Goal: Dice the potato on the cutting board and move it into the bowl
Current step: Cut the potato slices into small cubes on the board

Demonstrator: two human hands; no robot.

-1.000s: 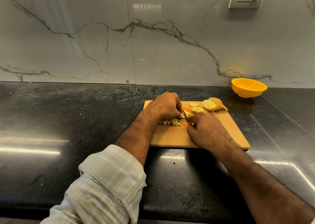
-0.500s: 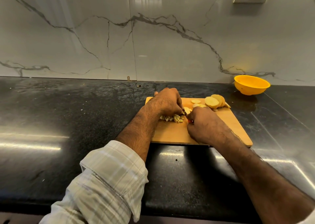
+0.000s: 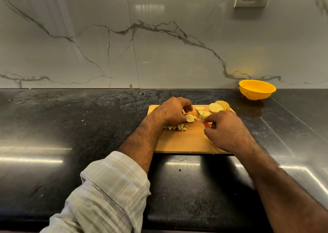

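The person is in the middle of cutting. The board point(image 3: 186, 140) lies on the dark surface point(image 3: 71, 126). The left hand point(image 3: 173, 112) is curled over a small stack of slices point(image 3: 190, 118) near the middle of the board, and its fingers seem to hold the stack down, though I cannot see the fingertips well. The right hand point(image 3: 225, 129) has its grip tight around a knife point(image 3: 202, 118) with a red handle. The blade points up and away, just beside the stack. A little heap of small cut bits point(image 3: 177, 127) sits by the left wrist. More round slices point(image 3: 215, 107) wait at the far right end of the board, not cut up yet. The yellow bowl point(image 3: 257, 89) stands well apart, back by the wall on the right, and from here I cannot see any potato in it. So I think the job is about half done at most. Next, the blade should come down on the stack held by the left hand, with those fingers kept tucked back from the edge. After that the far slices need cutting too, and then all the bits must go into the bowl.
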